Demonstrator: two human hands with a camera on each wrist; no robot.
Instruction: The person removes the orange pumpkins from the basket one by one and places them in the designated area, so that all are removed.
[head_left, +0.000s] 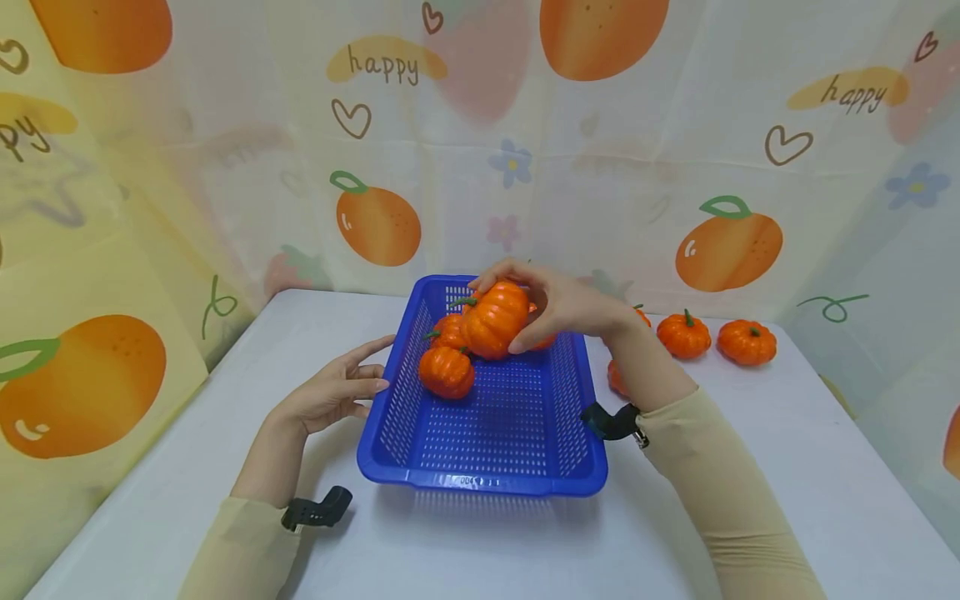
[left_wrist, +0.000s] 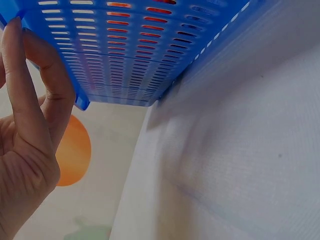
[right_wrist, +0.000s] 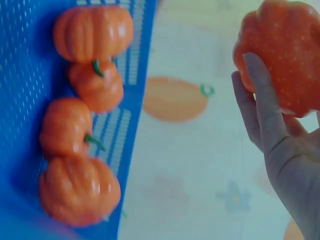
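Note:
My right hand [head_left: 555,304] grips a small orange toy pumpkin [head_left: 497,321] with a green stem, thumb on the near side. It is held over the far part of a blue perforated plastic basket [head_left: 483,482]. In the right wrist view the held pumpkin [right_wrist: 287,55] is apart from the several pumpkins [right_wrist: 80,190] lying along the basket wall. One pumpkin [head_left: 447,372] lies inside at the left; others behind are partly hidden by the held one. At the basket's left rim, my left hand [head_left: 330,392] touches the outside with its fingertips, fingers loosely extended.
On the white table [head_left: 675,517], right of the basket, stand more pumpkins [head_left: 683,335], one at the far right [head_left: 747,342] and others partly behind my right forearm. A printed cloth [head_left: 480,192] hangs behind and at both sides. Each wrist wears a black band [head_left: 318,508].

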